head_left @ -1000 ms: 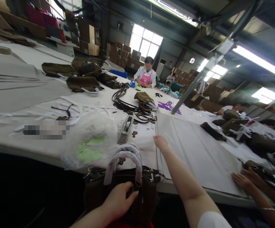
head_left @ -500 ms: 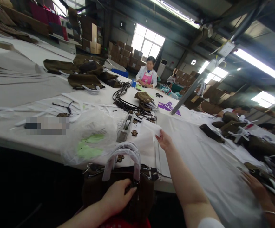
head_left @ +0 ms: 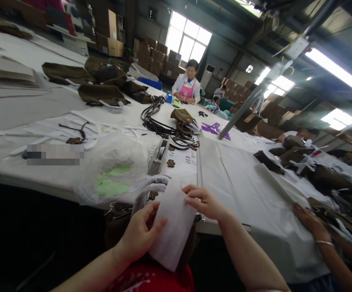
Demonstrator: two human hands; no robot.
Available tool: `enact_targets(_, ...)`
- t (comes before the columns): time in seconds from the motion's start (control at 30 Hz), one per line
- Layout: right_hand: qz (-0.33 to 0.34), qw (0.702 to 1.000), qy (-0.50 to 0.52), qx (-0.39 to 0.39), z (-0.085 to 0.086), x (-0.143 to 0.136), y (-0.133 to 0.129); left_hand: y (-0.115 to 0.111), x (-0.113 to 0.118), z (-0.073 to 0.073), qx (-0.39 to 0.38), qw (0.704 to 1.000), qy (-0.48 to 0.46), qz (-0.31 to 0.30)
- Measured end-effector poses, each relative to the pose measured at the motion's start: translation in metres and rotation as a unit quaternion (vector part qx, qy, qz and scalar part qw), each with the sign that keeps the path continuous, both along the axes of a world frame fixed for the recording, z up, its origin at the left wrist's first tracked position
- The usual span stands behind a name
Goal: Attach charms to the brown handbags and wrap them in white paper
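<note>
A thin white sheet (head_left: 174, 227), translucent like tissue or foam wrap, is held up in front of a dark brown handbag (head_left: 115, 223). My left hand (head_left: 139, 231) grips its left edge, thumb on the near face. At the upper right edge, the fingers of my right hand (head_left: 204, 202) pinch the same sheet. Behind the sheet rise the bag's handles (head_left: 142, 190), covered in pale wrapping. Most of the bag's front is hidden by the sheet and my hands. Close to the handles lies a leopard-print flower charm (head_left: 153, 195).
Beyond the bag are a tape dispenser (head_left: 158, 157), a clear plastic bag (head_left: 115, 162) with green pieces, and black straps (head_left: 157, 121). A metal pole (head_left: 242, 107) rises from the table. At right, a co-worker's hand (head_left: 308, 219) rests on the sheeting near brown bags (head_left: 325, 182).
My right hand has brought the white sheet from the table back toward me, over the handbag. My left hand has left the base of the bag's handle and taken hold of the sheet.
</note>
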State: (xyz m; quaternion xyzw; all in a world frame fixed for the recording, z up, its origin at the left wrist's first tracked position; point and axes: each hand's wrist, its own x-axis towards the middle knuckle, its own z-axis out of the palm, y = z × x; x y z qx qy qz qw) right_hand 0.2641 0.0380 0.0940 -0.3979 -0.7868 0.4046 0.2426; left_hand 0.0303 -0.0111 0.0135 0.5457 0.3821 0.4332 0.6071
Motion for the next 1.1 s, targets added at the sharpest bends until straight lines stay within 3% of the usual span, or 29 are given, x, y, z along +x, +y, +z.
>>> enact_targets(0.2,-0.049,0.999,-0.002,0.010,-0.010,-0.001,-0.015,0.000,0.000,-0.003,-0.095,0.991,0.011,-0.097)
enact_targets(0.3,-0.076,0.997,-0.009,-0.010,-0.017,-0.002,-0.033,-0.002,-0.006,-0.005,-0.103,0.990,0.074,-0.058)
enact_targets(0.43,-0.186,0.982,-0.026,-0.005,-0.033,-0.013,-0.068,-0.003,-0.010,-0.007,-0.019,0.988,0.148,-0.033)
enact_targets(0.57,-0.247,0.959,-0.089,0.109,-0.034,-0.028,-0.101,-0.002,-0.019,-0.009,-0.040,0.998,0.044,-0.035)
enact_targets(0.67,-0.200,0.965,-0.101,0.134,-0.025,-0.042,-0.114,-0.005,-0.026,0.001,-0.068,0.993,0.005,-0.099)
enact_targets(0.77,-0.109,0.983,-0.093,0.114,-0.022,-0.061,-0.119,-0.012,-0.031,0.017,-0.043,0.983,0.061,-0.170)
enact_targets(0.83,-0.068,0.988,-0.093,0.105,-0.027,-0.075,-0.120,-0.020,-0.035,0.024,-0.020,0.979,0.099,-0.179)
enact_targets(0.93,-0.064,0.987,-0.100,0.106,-0.042,-0.095,-0.125,-0.035,-0.046,0.021,-0.003,0.980,0.068,-0.185)
enact_targets(1.0,-0.057,0.987,-0.101,0.112,-0.052,-0.106,-0.132,-0.048,-0.055,0.011,0.001,0.985,0.055,-0.161)
enact_targets(1.1,0.011,0.992,-0.085,0.098,-0.063,-0.117,-0.144,-0.067,-0.070,-0.012,-0.059,0.993,0.099,-0.026)
